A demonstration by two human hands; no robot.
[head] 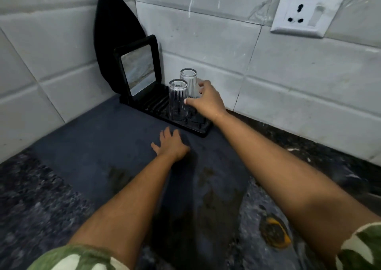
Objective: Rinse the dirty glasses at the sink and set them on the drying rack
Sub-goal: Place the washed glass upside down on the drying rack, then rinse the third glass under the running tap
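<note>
My right hand (206, 103) grips the rear glass (188, 82), upturned on the rack (203, 130); the front glass (177, 100) stands at its seven o'clock. Left hand (172, 145) lies flat on the bench (86, 146).

Mirror (139, 71) blocking rack (203, 130) rear-left; open mat (86, 152) in front.

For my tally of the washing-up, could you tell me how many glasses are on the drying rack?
2. The front glass stands upside down on the black drying rack; the rear glass stands just behind it, where the right hand holds it. None looks hidden.
</note>
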